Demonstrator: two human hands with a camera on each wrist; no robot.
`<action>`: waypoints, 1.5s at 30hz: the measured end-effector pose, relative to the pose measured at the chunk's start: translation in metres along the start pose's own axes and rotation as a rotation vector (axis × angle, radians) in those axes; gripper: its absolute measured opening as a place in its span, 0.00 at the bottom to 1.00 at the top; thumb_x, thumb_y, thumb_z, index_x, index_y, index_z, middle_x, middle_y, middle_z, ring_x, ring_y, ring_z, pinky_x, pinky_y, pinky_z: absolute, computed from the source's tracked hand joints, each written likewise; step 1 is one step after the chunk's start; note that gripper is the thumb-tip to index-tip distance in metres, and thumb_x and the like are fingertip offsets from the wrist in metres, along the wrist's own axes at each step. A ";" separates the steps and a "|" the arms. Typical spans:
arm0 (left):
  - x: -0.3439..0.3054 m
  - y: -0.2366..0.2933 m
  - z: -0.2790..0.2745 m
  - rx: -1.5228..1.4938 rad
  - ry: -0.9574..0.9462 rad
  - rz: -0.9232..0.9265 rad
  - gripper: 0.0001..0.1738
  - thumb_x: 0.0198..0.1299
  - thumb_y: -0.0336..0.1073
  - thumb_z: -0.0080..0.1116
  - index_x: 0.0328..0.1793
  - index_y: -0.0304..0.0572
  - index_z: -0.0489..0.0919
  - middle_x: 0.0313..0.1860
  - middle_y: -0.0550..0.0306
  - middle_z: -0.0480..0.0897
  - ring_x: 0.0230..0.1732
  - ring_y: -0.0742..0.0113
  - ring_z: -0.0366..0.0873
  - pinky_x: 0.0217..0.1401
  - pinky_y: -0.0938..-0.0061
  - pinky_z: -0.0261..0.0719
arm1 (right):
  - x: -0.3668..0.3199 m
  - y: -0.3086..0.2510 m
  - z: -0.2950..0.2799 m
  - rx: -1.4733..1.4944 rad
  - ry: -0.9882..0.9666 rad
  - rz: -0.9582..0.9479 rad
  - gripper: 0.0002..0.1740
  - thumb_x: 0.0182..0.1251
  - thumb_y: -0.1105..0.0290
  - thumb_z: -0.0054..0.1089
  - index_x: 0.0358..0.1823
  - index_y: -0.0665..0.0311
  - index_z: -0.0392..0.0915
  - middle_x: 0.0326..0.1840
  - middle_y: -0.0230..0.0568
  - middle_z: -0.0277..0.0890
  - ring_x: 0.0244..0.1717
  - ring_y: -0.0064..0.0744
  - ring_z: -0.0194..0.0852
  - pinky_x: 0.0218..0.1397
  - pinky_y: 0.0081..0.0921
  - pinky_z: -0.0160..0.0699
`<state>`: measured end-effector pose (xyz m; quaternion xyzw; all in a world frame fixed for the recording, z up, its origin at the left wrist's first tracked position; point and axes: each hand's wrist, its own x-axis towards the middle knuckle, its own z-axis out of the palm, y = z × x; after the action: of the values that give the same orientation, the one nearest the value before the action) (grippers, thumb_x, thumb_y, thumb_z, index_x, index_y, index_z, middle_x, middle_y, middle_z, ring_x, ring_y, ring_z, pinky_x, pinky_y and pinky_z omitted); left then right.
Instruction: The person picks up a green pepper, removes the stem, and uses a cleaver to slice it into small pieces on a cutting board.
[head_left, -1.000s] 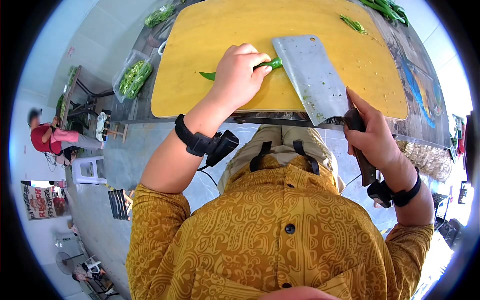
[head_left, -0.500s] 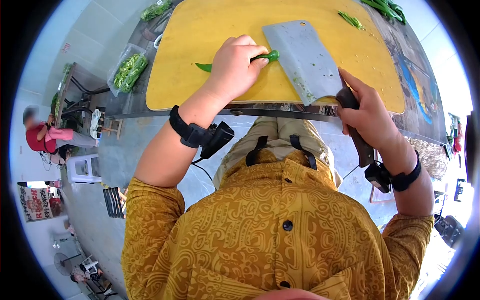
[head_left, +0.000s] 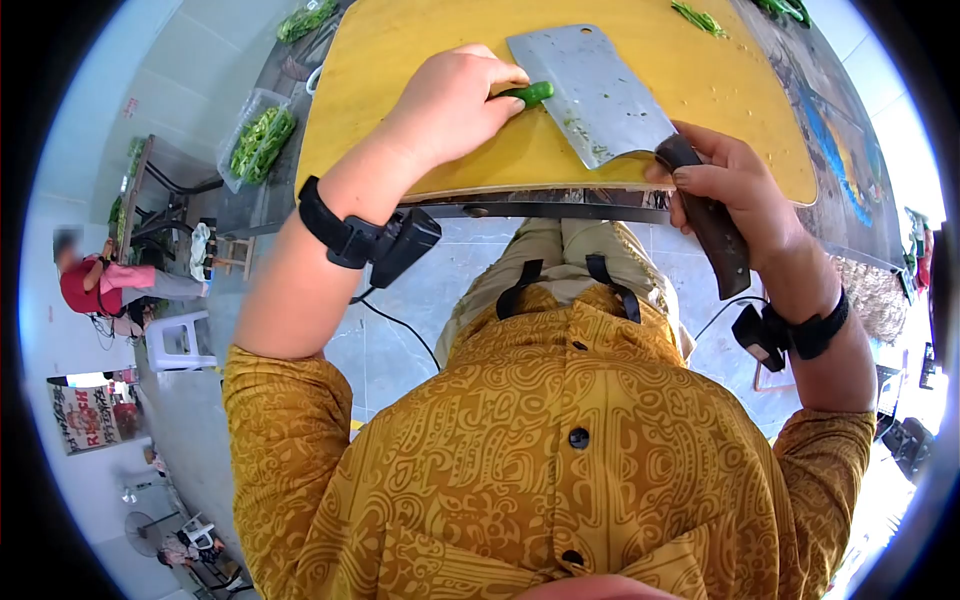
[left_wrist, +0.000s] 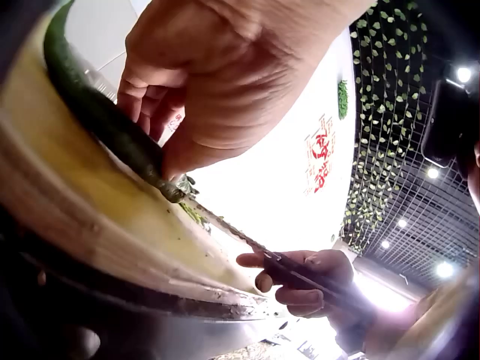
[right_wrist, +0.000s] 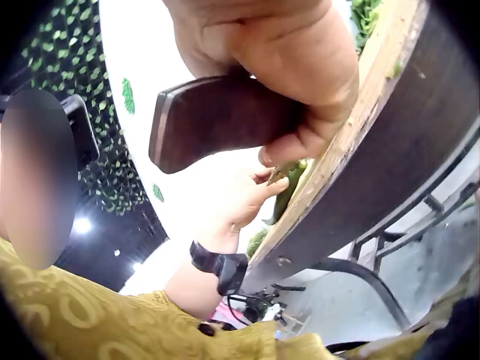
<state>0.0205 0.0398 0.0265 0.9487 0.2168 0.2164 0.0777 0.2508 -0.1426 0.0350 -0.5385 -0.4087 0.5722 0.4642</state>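
My left hand (head_left: 450, 105) pinches a long green chili pepper (head_left: 537, 93) over the yellow cutting board (head_left: 375, 60). In the left wrist view the curved pepper (left_wrist: 112, 131) runs back past the fingers, its blunt end poking out beyond the thumb. My right hand (head_left: 740, 185) grips the dark wooden handle (head_left: 712, 225) of a cleaver (head_left: 595, 95). The broad blade leans over the board with its edge right at the pepper's blunt end, and green bits stick to it. In the right wrist view the handle's butt (right_wrist: 225, 116) juts from the fist.
A pile of cut green strips (head_left: 700, 18) lies at the board's far right. More green peppers (head_left: 785, 10) sit beyond it. A clear bag of cut greens (head_left: 262, 145) stands left of the board. A person (head_left: 90, 280) is at another table, near a white stool (head_left: 180, 338).
Both hands, the pepper and the cleaver appear farther up and left, partly because the head view shifted. The pepper's pointed tip, visible before, is now hidden behind the left hand.
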 end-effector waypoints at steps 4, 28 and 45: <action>0.011 -0.003 -0.010 0.088 -0.110 0.032 0.12 0.56 0.34 0.65 0.46 0.41 0.85 0.34 0.52 0.80 0.34 0.57 0.78 0.40 0.67 0.77 | -0.008 0.011 0.005 0.267 0.026 0.040 0.20 0.71 0.72 0.51 0.60 0.76 0.68 0.36 0.44 0.80 0.27 0.24 0.79 0.28 0.18 0.81; 0.063 0.012 -0.012 0.209 -0.562 0.026 0.09 0.58 0.32 0.62 0.41 0.33 0.81 0.32 0.48 0.84 0.33 0.57 0.81 0.39 0.66 0.78 | -0.017 0.035 0.033 0.215 0.084 -0.110 0.39 0.60 0.78 0.57 0.74 0.74 0.55 0.26 0.36 0.74 0.20 0.23 0.74 0.22 0.19 0.75; 0.057 0.019 -0.006 0.044 -0.492 -0.079 0.09 0.60 0.32 0.62 0.42 0.34 0.79 0.31 0.57 0.81 0.32 0.71 0.77 0.37 0.73 0.76 | -0.020 0.031 0.043 0.225 0.057 -0.105 0.42 0.62 0.81 0.52 0.78 0.72 0.47 0.27 0.37 0.73 0.21 0.23 0.73 0.23 0.21 0.75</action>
<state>0.0710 0.0484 0.0579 0.9651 0.2331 -0.0291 0.1162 0.2047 -0.1680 0.0133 -0.4768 -0.3563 0.5739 0.5625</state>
